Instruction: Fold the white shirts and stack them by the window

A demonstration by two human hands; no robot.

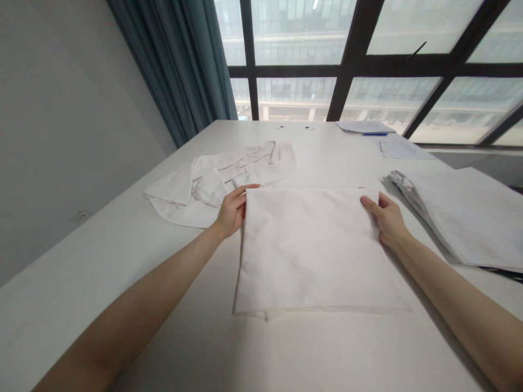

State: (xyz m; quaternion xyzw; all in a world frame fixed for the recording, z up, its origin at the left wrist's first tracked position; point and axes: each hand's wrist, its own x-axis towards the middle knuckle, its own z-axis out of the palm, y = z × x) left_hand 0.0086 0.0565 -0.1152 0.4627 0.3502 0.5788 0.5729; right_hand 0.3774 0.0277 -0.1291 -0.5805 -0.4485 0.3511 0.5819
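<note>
A white folded cloth [314, 250] hangs between my two hands above the white table, its lower edge toward me. My left hand [235, 211] grips its upper left corner, fingers behind or along the edge. At the upper right corner, my right hand [386, 218] pinches the fabric with the thumb in front and the fingers mostly behind. Beyond my left hand lies a crumpled white cloth [212, 182] spread loosely on the table. To the right of my right hand rests a stack of white folded cloth [474, 212].
The white table [73, 316] reaches to the windows [302, 38]. Papers [363, 127] with a blue pen [375, 134] lie at the far right. Black cords [504, 274] show under the right stack. A blue curtain [180, 60] and grey wall [69, 120] stand left.
</note>
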